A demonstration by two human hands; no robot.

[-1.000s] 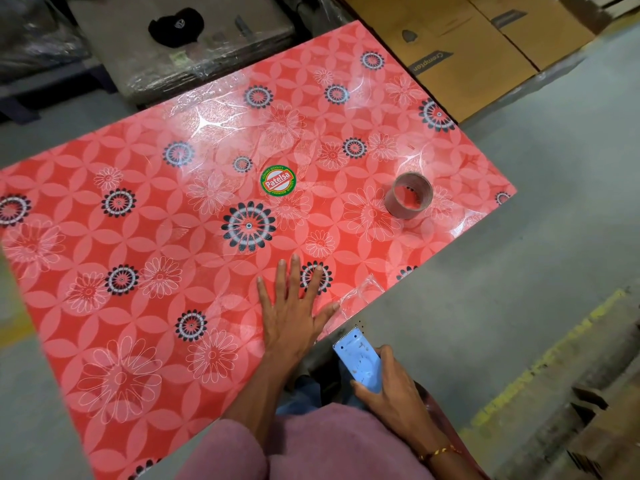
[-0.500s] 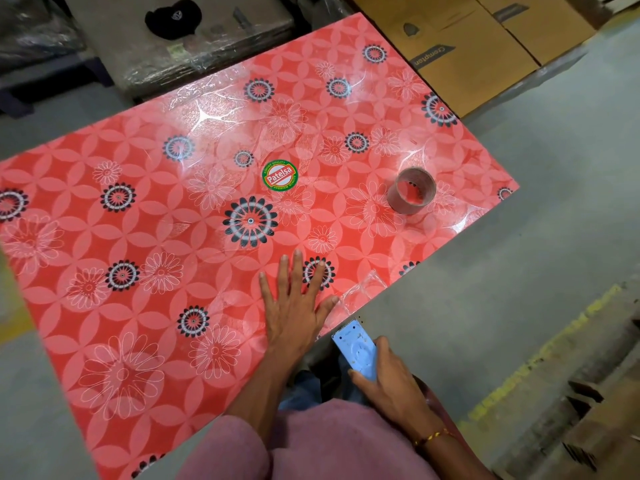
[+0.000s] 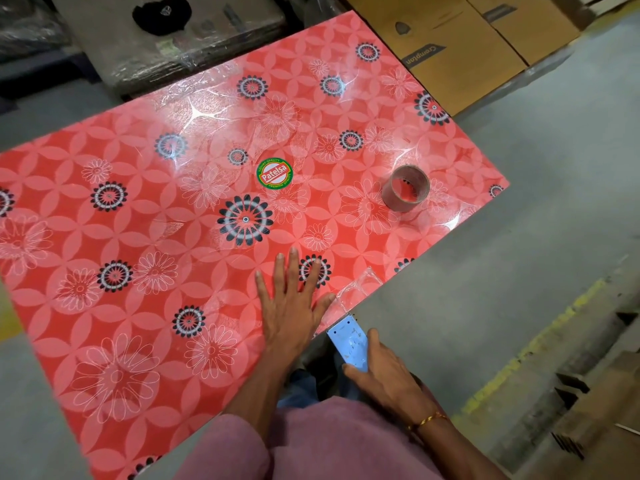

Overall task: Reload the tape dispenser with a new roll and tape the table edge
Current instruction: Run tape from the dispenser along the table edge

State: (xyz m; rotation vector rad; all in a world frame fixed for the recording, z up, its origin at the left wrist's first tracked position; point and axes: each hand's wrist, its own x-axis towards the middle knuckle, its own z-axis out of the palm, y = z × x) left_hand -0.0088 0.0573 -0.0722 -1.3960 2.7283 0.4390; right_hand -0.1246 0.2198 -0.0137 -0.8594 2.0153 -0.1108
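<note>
My left hand [image 3: 291,306] lies flat with spread fingers on the red flowered table [image 3: 138,237], close to its near edge. My right hand [image 3: 384,372] grips a blue tape dispenser [image 3: 349,341] just below that edge, its toothed blade pointing up at the table. A strip of clear tape [image 3: 356,287] runs from the blade onto the table top beside my left thumb. An empty brown cardboard tape core [image 3: 406,188] stands on the table at the right.
A round green and red sticker [image 3: 274,172] sits mid-table. Cardboard boxes [image 3: 450,46] stand beyond the far right corner, and a plastic-wrapped bundle [image 3: 166,39] with a black cap lies behind the table. Grey concrete floor [image 3: 536,202] with a yellow line lies to the right.
The dispenser and my right hand have crept slightly up toward the table edge. My left hand stays flat in the same spot. The view has shifted a little.
</note>
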